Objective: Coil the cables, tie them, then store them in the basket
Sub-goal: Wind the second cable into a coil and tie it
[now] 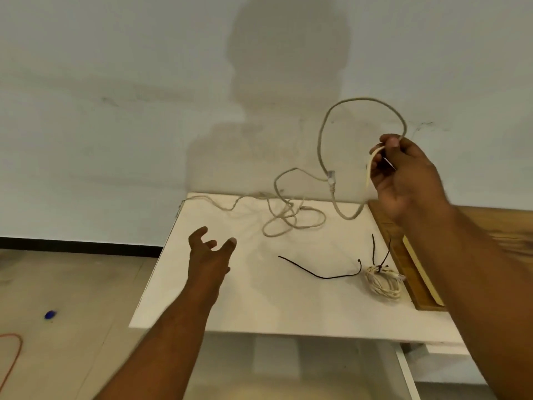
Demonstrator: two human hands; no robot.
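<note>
Holding the cable (331, 180) up to start a loop

I keep the right hand (403, 174) high, its fingers (392, 141) pinching the cable, so the long part hangs free and can bend into a loop; most of it lies in a messy heap at the back of the bench (230, 298). The left hand (209, 255) hovers low, fingers spread wide and holding nothing, ready to catch the slack, I guess. One tied bundle (383, 282) rests beside a wooden tray (409, 272), and a black tie (320, 277) lies near.
</note>
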